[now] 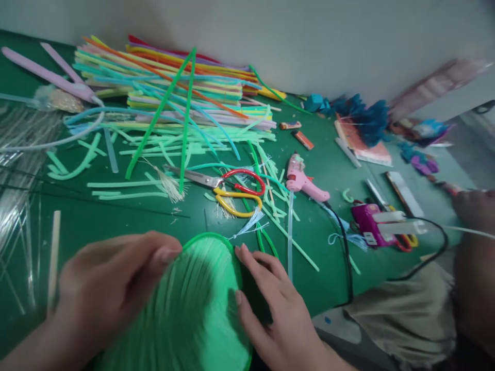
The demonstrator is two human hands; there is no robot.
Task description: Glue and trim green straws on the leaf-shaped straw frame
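Observation:
A green, leaf-like piece with a ribbed surface and a raised green rim (201, 304) is low in the middle of the view, running out of the bottom edge. My left hand (119, 283) is closed in a pinch at its upper left rim, slightly blurred. On the opposite side, my right hand (274, 304) has its index finger at the rim and its thumb against the piece, holding that edge. What lies under the right palm is hidden. Just beyond the piece are scissors (216, 183) with one red and one yellow handle, and a pale blue tassel (251, 221).
Colourful pipe cleaners (166, 87) are heaped at the back. A pink hot glue gun (305, 180) and a purple box (369, 224) with a black cable are to the right. Clear sticks (23, 144) lie left. Another person's arm (475, 257) reaches in at far right.

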